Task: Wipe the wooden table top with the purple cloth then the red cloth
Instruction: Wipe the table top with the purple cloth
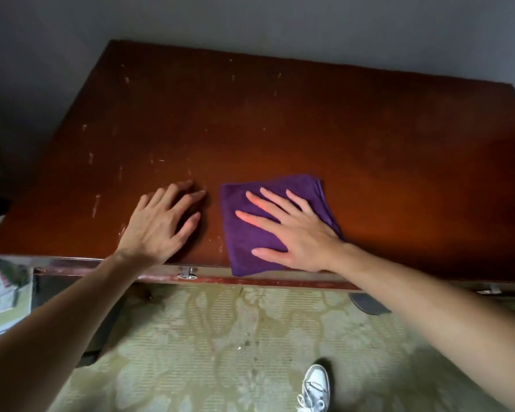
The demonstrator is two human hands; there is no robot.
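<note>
Flat: right hand (292, 230) presses purple cloth (250, 233); left hand (161, 221) on table top (280, 120).

A pale patterned floor covering (220, 337) fills the foreground. On it stands a white sneaker (315, 388); well left lies printed packaging (0, 289).

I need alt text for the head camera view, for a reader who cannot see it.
A person's right hand presses flat on a folded purple cloth near the front edge of a worn wooden table. The left hand rests open on the bare wood beside it.
</note>
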